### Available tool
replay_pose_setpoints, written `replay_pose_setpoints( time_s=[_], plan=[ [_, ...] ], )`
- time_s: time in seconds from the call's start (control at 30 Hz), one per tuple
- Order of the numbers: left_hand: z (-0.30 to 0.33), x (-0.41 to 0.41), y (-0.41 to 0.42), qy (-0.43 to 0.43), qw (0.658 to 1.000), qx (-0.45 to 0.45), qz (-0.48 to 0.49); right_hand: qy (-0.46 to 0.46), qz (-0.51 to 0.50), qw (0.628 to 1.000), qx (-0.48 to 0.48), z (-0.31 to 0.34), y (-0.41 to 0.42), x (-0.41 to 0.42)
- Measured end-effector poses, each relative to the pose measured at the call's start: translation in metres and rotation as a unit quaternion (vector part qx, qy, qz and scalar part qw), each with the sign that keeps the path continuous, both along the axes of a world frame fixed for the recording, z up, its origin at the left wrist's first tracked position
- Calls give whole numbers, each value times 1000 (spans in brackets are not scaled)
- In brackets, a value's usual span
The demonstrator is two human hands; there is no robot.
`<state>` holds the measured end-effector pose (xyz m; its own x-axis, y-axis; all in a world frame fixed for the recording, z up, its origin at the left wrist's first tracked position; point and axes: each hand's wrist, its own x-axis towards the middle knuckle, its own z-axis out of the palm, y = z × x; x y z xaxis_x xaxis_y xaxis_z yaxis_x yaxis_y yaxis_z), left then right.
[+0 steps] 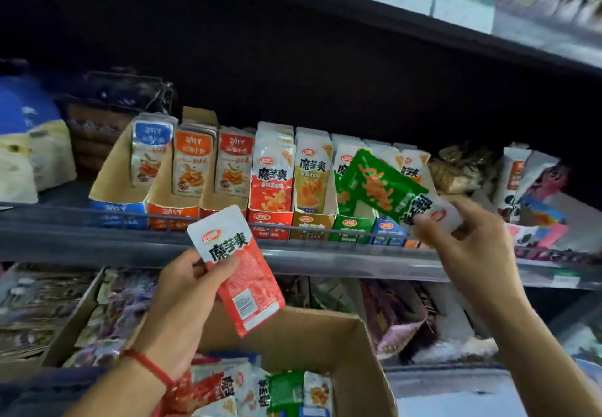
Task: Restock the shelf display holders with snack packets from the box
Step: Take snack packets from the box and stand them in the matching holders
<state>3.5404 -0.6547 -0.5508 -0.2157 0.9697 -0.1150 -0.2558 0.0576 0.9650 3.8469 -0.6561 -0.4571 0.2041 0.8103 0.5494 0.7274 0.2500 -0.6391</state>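
Nearest you, the open brown cardboard box (312,335) sits low in the middle, with a loose heap of red, green and white snack packets (260,390) lying in its bottom. Your left hand (185,299), with a red string bracelet (148,366) at the wrist, is raised above the box's left side and grasps a red-and-white foil packet (241,273), thumb across its front and fingers behind; the packet stands tilted, white end up, in front of the shelf edge. Your right hand (469,244) is higher and further right, pinching the white end of a green foil packet (381,185) that leans up and to the left, its green end over the green cardboard display holder (350,226).

Behind your hands runs the grey metal shelf rail (228,247). On that shelf stands a row of cardboard display holders: blue (120,214), orange (172,214), then a red holder (270,221) packed with upright red-and-white packets, a yellow holder (311,222) likewise full, and the green one, which is only partly filled. Further right, just beside that row, lie mixed bags (462,169), blurred. Below the shelf, purple-toned packets (114,306) fill a tray.
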Motion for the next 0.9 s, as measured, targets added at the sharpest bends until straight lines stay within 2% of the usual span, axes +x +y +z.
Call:
replay_pose_setpoints(
  time_s=[0.07,0.17,0.23,0.3,0.63,0.9],
  plan=[
    [4,-4,1,13,1000,10,3,-123,-32,992,15,29,21,3],
    [5,-8,1,6,1000,9,7,-281,-41,958,-37,59,61,5],
    [5,-12,2,-1,1000,3,8,-363,-46,925,-97,75,85,0],
    [5,-16,3,13,1000,3,5,-413,-51,902,-117,89,104,-10],
    [6,-25,9,8,1000,5,4,-458,-53,874,-151,123,138,-19],
    [6,-19,9,25,1000,14,-1,-440,-25,882,-167,60,158,-45]
  ],
)
